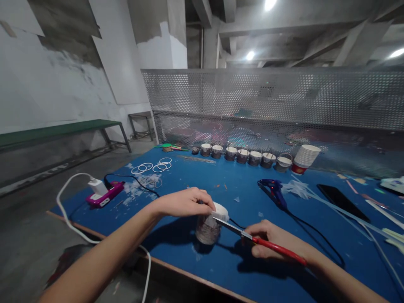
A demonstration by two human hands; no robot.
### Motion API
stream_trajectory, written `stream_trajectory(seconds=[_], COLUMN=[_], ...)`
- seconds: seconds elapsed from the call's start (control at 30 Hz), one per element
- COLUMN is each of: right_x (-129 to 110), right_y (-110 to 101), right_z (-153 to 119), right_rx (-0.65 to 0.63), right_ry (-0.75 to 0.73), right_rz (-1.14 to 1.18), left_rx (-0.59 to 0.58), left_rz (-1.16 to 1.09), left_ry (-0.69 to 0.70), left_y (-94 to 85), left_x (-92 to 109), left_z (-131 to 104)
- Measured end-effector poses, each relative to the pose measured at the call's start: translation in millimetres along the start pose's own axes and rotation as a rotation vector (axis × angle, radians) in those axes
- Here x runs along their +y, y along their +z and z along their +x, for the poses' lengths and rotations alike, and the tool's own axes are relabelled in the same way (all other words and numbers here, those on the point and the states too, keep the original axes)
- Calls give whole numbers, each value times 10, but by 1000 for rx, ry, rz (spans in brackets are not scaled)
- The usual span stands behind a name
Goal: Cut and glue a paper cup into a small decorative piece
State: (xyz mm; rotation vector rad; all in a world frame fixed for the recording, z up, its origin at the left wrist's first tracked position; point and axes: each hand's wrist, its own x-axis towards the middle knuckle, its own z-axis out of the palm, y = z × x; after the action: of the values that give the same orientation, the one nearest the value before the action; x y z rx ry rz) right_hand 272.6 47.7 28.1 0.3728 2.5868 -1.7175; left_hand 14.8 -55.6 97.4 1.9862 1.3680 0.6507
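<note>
A paper cup [208, 231] with a white rim and a brownish-grey wrapped side stands on the blue table near its front edge. Fingers of my left hand [188, 202] are closed on the cup's rim from the left. In my right hand [274, 235] is a pair of scissors [277, 248] with red handles. Its metal blades point left and reach the cup's rim beside my left fingertips. Whether anything small is pinched between the left fingers and the rim is hidden.
Several wrapped cups [242, 156] line the back, with stacked paper cups [306, 156] beside them. A blue glue gun [275, 191] and a black phone [342, 201] lie right. White rings [161, 166] and a purple power strip [105, 196] are left. A perforated metal screen [252, 101] stands behind.
</note>
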Motion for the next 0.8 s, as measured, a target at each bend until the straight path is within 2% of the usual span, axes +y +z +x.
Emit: stream_trajectory(seconds=[0.17, 0.43, 0.6, 0.8], right_x=[-31, -112, -130, -190], right_y=[-46, -54, -73, -114], right_z=[-11, 28, 27, 26], right_rx=[-42, -103, -144, -169], right_ry=[12, 137, 105, 122], right_rz=[-32, 44, 31, -47], left_rx=[-94, -136, -193, -209], left_rz=[62, 70, 106, 11], left_ry=[19, 92, 79, 41], left_y=[-21, -13, -12, 0], left_x=[53, 98, 131, 130], left_z=[15, 55, 83, 115])
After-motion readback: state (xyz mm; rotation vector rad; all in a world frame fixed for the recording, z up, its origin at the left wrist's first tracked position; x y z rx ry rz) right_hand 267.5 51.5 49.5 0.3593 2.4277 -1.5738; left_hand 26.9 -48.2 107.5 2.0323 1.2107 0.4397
